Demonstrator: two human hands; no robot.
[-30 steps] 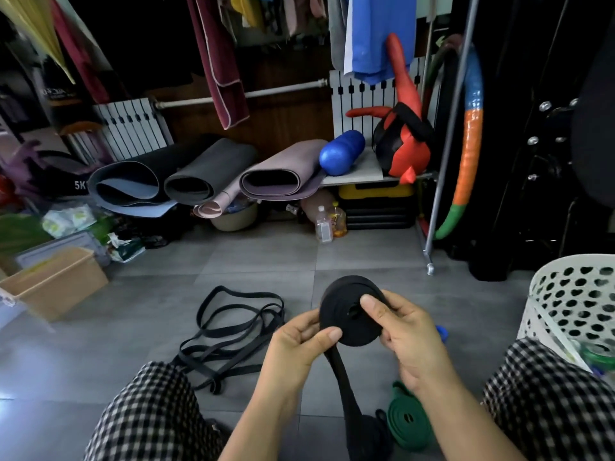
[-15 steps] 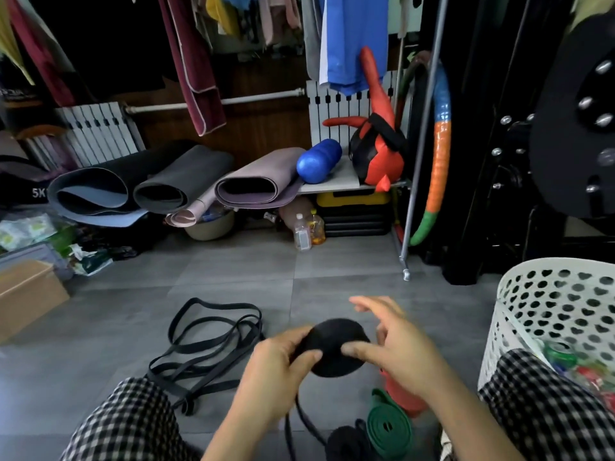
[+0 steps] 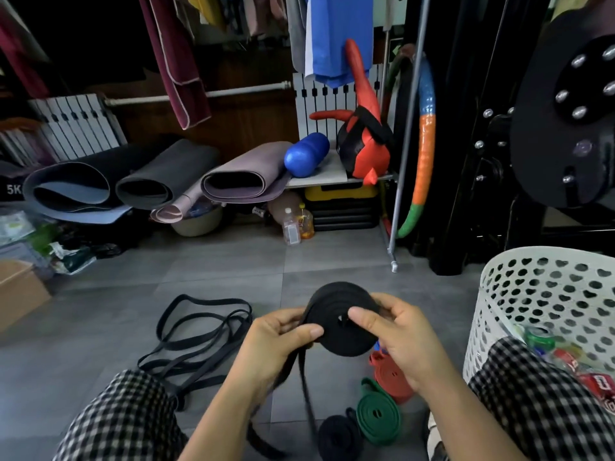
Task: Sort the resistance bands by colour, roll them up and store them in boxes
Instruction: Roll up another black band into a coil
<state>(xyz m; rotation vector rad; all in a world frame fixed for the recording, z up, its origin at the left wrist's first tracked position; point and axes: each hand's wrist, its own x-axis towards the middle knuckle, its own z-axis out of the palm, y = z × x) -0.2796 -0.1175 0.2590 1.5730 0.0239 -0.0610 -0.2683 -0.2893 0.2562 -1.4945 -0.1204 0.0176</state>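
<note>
Right now the thumb of the right hand (image 3: 399,341) presses flat on the face of a black rubber resistance band wound into a thick coil (image 3: 332,304), just beside its small centre hole, while that hand's other fingers curl round the coil's far edge. The left hand (image 3: 273,344) pinches the coil's near left edge between thumb and curled fingers, at the spot where the unwound tail of the band (image 3: 304,394) leaves the roll. That tail hangs straight down between the knees of the black-and-white checked trousers (image 3: 123,420). The coil is held upright in the air above the grey tiled floor (image 3: 233,271), its flat face turned to the camera. Below it on the floor lie a rolled red band (image 3: 387,375), a rolled green band (image 3: 377,415) just beside it, and a smaller dark roll (image 3: 339,435) touching the green one. To the left, a loose tangle of thin black bands (image 3: 199,334) sprawls on the tiles. Further left, a brown cardboard box (image 3: 16,294) sits at the frame's edge. A white perforated plastic basket (image 3: 549,287) stands near the right knee, with cans and wrappers inside.
</note>
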